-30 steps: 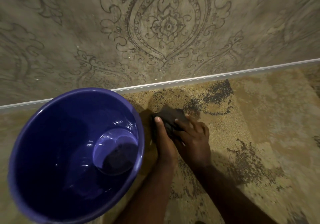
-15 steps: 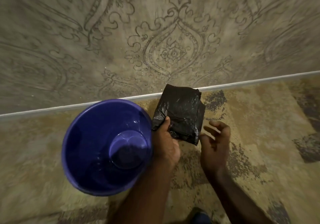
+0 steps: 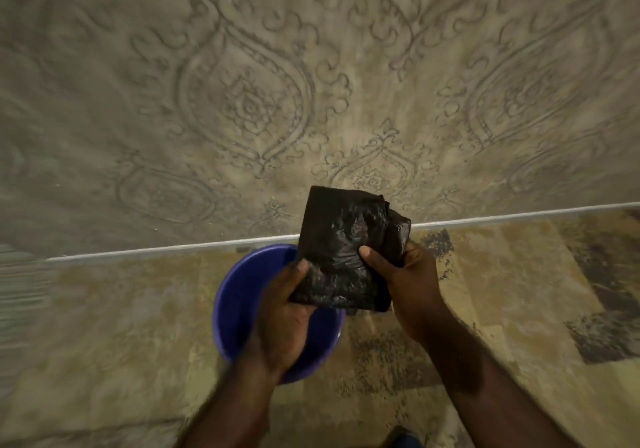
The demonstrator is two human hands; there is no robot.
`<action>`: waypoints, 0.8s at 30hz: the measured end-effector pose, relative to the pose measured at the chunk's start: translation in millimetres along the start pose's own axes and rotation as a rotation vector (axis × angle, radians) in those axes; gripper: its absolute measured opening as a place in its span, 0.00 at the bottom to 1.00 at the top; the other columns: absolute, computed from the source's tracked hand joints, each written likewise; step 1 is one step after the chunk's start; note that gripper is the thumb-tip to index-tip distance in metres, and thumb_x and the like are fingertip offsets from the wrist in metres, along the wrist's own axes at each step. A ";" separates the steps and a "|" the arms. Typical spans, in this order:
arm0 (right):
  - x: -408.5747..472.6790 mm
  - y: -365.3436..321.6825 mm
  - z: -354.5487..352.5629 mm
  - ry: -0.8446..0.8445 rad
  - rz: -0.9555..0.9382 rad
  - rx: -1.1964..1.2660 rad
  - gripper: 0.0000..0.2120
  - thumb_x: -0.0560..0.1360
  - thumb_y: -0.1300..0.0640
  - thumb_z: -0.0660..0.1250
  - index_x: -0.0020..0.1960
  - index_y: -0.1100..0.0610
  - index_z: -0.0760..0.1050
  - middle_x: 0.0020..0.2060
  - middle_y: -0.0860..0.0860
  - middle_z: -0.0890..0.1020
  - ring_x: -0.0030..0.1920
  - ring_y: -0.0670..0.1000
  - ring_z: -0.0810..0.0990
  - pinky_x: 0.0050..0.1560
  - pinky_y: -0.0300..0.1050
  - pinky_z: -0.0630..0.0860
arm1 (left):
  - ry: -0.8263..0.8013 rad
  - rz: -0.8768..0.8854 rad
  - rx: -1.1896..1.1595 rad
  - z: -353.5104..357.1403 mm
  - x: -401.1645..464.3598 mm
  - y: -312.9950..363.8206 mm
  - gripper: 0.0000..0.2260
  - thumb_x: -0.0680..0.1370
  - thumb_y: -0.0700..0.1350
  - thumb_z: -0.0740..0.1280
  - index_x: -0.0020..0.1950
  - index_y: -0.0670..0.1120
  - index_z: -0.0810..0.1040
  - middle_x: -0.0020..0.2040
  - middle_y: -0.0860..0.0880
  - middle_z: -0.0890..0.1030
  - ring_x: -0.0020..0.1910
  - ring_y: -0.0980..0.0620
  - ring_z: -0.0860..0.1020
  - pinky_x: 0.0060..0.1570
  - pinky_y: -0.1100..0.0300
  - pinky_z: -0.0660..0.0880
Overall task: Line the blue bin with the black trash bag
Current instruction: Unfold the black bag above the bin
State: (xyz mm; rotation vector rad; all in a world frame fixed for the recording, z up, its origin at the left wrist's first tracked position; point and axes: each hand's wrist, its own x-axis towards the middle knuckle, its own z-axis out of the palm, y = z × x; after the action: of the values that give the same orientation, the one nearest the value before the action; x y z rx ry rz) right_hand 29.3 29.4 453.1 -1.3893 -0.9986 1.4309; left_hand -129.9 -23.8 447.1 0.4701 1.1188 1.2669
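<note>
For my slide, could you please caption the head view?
Both hands, left hand and right hand, hold a folded black trash bag above the blue bin.

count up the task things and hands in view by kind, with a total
folded black trash bag: 1
blue bin: 1
hands: 2, the left hand and the right hand, both gripping the bag
total: 4
</note>
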 end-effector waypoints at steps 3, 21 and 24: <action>-12.6 -48.7 20.5 -0.066 -0.058 -0.071 0.08 0.71 0.60 0.74 0.50 0.55 0.82 0.44 0.51 0.87 0.46 0.50 0.86 0.43 0.44 0.83 | -0.053 0.068 0.167 -11.6 -9.0 60.9 0.15 0.81 0.46 0.61 0.59 0.39 0.79 0.55 0.41 0.84 0.59 0.41 0.80 0.58 0.51 0.76; -138.1 -278.3 126.0 -0.156 -0.224 0.021 0.10 0.80 0.57 0.64 0.52 0.62 0.81 0.44 0.61 0.85 0.47 0.62 0.84 0.47 0.59 0.82 | 0.460 0.458 0.573 15.3 -119.4 275.2 0.22 0.74 0.48 0.71 0.67 0.49 0.71 0.63 0.50 0.75 0.57 0.51 0.77 0.57 0.50 0.77; -155.2 -305.7 137.8 -0.160 -0.260 -0.069 0.09 0.78 0.55 0.66 0.50 0.60 0.81 0.43 0.63 0.84 0.48 0.65 0.83 0.49 0.67 0.79 | 0.282 0.535 0.577 34.2 -158.1 295.7 0.24 0.77 0.63 0.59 0.66 0.50 0.74 0.61 0.52 0.79 0.58 0.53 0.79 0.58 0.55 0.76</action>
State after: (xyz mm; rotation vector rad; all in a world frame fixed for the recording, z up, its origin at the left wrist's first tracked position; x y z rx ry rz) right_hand -92.8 -26.6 797.3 -1.1567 -1.2918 1.3373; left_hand -235.4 -70.2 763.8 1.1028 1.6799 1.4868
